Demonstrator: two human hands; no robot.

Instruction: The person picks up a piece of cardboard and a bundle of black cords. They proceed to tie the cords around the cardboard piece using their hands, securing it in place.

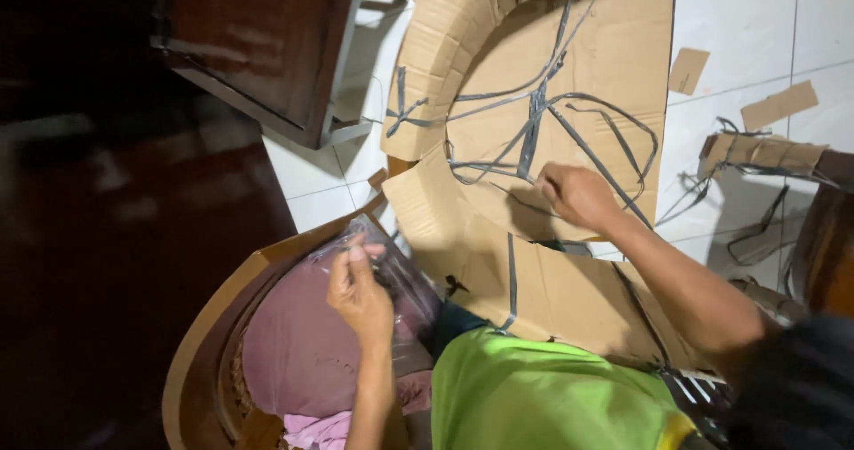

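- The right hand (574,194) sits right of the frame's centre, fingers curled together and pressed down on the cardboard piece (543,139); whether it pinches a strip of the grey tape (534,121) or only presses on it cannot be told.
- The cardboard piece fills the upper middle of the frame and runs down to the person's lap at lower centre; a curved cardboard band (436,59) arcs along its left edge.
- The grey tape lines fan out from a crossing point just above and left of the right hand, so the nearest tape lies up and to the left of its knuckles.
- The left hand (360,285) is at lower left of centre, well apart from the right hand, thumb and fingers closed on a clear plastic bag (405,277) that lies over a purple cushion (294,343).
- The cushion rests in a round wooden chair (200,325) at the lower left.
- The right hand is much the nearer to the taped cardboard; the left hand stays off its lower-left corner.
- Cardboard scraps (778,103) lie on the white tiled floor (738,23) at upper right.
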